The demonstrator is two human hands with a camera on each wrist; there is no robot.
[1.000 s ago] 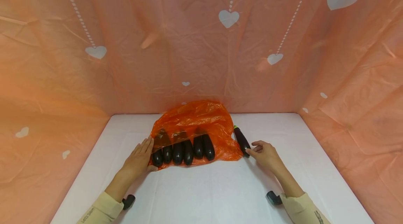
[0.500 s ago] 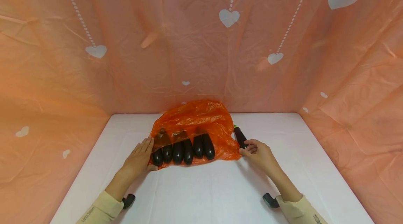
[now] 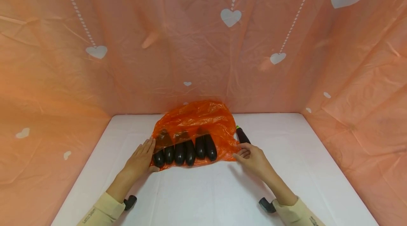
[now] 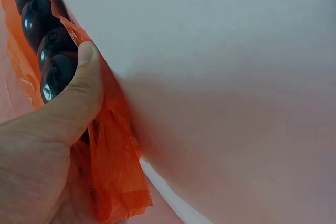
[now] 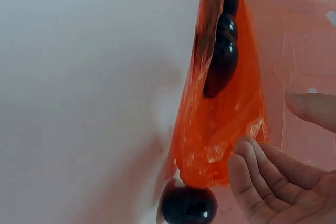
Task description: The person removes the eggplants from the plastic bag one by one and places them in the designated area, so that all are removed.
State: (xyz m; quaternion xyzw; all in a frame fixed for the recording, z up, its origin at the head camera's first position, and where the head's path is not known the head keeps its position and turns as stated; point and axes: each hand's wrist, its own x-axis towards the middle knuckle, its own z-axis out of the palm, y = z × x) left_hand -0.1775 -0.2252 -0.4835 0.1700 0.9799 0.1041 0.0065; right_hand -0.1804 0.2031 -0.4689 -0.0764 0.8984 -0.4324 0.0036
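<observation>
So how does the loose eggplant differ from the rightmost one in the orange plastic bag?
The loose eggplant lies outside the orange plastic bag; the rightmost bagged eggplant lies inside it. The loose eggplant shows a green tip; the rightmost bagged eggplant shows none. Both are dark and glossy.

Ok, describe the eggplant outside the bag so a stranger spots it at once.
On the white table, find the orange bag. Just beyond its right side lies a dark eggplant, bright green at its far end. Unlike the row of eggplants inside, it lies outside, alone.
</observation>
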